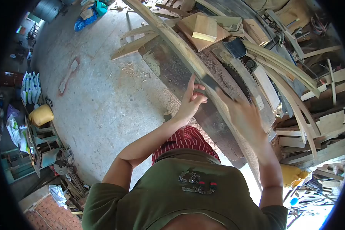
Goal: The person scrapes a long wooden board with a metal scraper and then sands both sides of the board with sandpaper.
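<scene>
A long wooden plank (180, 46) runs diagonally over a dark, sawdust-covered machine table (168, 69). My left hand (189, 101) is at the plank's left edge. Its index finger stretches forward, while the thumb and other fingers are loosely bent and apart, with nothing visible between them. On the plank lies a dark, flat, rectangular piece (210, 82) whose kind I cannot make out. My right hand (247, 119) is over the plank, blurred by motion, with its fingers reaching to the near end of that dark piece and seemingly gripping it.
Wood blocks (205, 28) sit beyond the plank, near a dark curved guard (234, 47) and a toothed chain or blade (241, 82). Curved wooden strips (283, 65) and stacked boards (322, 126) crowd the right. A yellow container (41, 115) stands at the left of the concrete floor (103, 96).
</scene>
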`<state>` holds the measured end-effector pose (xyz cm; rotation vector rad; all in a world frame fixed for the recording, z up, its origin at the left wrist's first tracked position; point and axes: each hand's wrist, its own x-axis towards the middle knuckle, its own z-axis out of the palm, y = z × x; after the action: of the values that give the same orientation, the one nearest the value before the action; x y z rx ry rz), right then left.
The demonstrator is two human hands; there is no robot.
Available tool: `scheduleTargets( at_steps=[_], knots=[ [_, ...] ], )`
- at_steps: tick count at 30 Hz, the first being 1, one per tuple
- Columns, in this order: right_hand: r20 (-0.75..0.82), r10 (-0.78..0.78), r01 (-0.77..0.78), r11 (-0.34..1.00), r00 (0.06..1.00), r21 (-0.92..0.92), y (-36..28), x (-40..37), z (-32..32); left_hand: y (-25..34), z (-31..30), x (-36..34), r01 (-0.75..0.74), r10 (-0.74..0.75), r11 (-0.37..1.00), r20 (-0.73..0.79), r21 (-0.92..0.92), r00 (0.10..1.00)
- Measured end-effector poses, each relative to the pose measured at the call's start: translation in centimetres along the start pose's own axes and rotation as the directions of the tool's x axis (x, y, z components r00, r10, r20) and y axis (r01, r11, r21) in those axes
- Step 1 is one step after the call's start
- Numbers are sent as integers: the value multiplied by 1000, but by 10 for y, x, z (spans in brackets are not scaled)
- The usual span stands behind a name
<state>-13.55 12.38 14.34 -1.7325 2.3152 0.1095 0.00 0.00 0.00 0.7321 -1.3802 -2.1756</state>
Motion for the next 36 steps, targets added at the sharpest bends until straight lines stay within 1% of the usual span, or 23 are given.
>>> scheduleTargets(
  at_steps=[2, 3, 4, 8, 9, 10, 11, 13, 14, 16, 18, 20, 22, 24, 25, 26, 27, 29, 31, 32, 33, 34, 36],
  knots=[
    [-5, 3, -3, 1000, 1000, -5, 13, -34, 8, 0, -3, 0, -38, 37, 999, -14, -21, 999],
    [10, 29, -28, 998, 1000, -50, 14, -41, -4, -2, 0, 5, -29, 28, 995, -9, -93, 1000],
    [-23, 39, -39, 999, 999, -28, 11, -42, -1, 3, -6, 6, -31, 30, 995, -14, -97, 999],
    [-22, 77, -78, 997, 997, -24, -9, 15, 0, 16, -16, 14, 8, -9, 997, -15, -75, 1000],
    [-76, 63, -65, 998, 995, -18, -14, 36, 0, 16, -15, 17, 12, -12, 997, -4, -72, 1000],
    [-128, 48, -50, 999, 991, -13, -17, 45, 1, 16, -14, 20, -1, -2, 999, -45, -55, 999],
    [-128, 57, -59, 998, 990, -10, -17, 43, 3, 16, -13, 23, -14, 11, 999, -87, -36, 996],
    [-140, 50, -50, 999, 989, 4, -14, 40, 3, 18, -17, 29, -30, 29, 1000, -90, -10, 996],
    [-137, 50, -51, 999, 989, -2, -13, 30, -1, 17, -19, 32, -47, 48, 999, -104, 9, 993],
    [10, 128, -128, 992, 992, 15, -13, 6, -10, 19, -20, 34, -43, 43, 999, -96, 3, 994],
    [35, 141, -142, 989, 989, 33, -16, 12, -12, 20, -21, 33, -27, 28, 1000, -82, 4, 996],
    [51, 169, -172, 984, 984, 52, -18, 29, -10, 21, -18, 33, -56, 58, 998, -78, 28, 995],
    [-109, 80, -69, 992, 991, 106, -19, 66, -4, 17, -17, 34, -56, 58, 998, -85, 22, 995],
    [-127, 64, -45, 988, 990, 146, -18, 84, -2, 16, -18, 36, -61, 63, 998, -98, 25, 993],
    [-141, 49, -23, 983, 989, 180, -18, 87, -2, 18, -18, 37, -46, 42, 998, -129, -31, 991],
    [-143, 54, -28, 983, 988, 179, -17, 81, -2, 19, -18, 40, -35, 20, 995, -160, -91, 987],
    [-128, 64, -40, 983, 990, 177, -14, 67, -2, 22, -19, 43, -38, 22, 995, -160, -94, 987],
    [-107, 56, -37, 985, 993, 167, -11, 50, -5, 26, -23, 48, -48, 46, 999, -148, -10, 988],
    [54, 131, -138, 980, 990, 143, -11, 40, -10, 21, -27, 50, -65, 65, 998, -153, 9, 986],
    [56, 132, -139, 980, 990, 143, -12, 46, -10, 18, -27, 51, -82, 86, 996, -140, 34, 986],
    [10, 106, -107, 982, 994, 156, -13, 60, -9, 17, -26, 51, -81, 85, 996, -135, 35, 987],
    [-37, 84, -76, 983, 996, 167, -14, 74, -8, 17, -24, 51, -106, 106, 994, -130, 12, 986],
    [-70, 67, -53, 980, 995, 191, -19, 111, -9, 18, -23, 52, -133, 131, 991, -124, -8, 984]
  ],
)
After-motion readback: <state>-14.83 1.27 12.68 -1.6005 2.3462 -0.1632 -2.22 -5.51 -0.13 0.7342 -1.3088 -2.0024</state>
